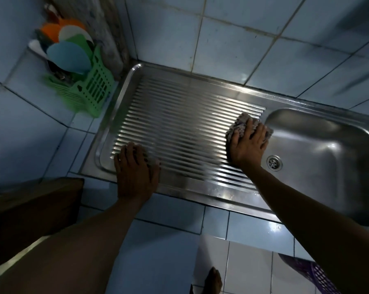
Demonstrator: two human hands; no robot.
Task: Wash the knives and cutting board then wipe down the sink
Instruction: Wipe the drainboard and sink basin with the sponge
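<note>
- Down at the bottom edge, a bare foot (215, 280) stood on the floor tiles, and a bit of a purple basket (313, 274) showed at the bottom right.
- A brown wooden thing (33, 211) stood at the left, just past the near left corner of the sink; it was too dark to tell what it was.
- The left hand (136, 169) lay flat on the near left part of the ridged drainboard (179, 115), close to the sink's front rim. Its fingers were spread and straight, and they held nothing.
- The sink (238, 197) was shiny metal, set into a blue tiled counter (168, 215).
- The right hand (247, 145) pressed down on a grey cloth (242, 119) at the right edge of the drainboard, just beside the bowl. Its fingers were spread flat on top of the cloth, not pinching it.
- The cloth stuck out past the fingertips and touched the ridges.
- The bowl (328, 149) was on the right side of the sink, with a round drain (274, 162) near its front left corner.
- A green rack (90, 90) stood on the counter just beside the far left corner of the sink. It held plates (68, 56) standing on edge, blue, green, white and orange.
- Blue wall tiles (243, 32) rose behind the far rim.
</note>
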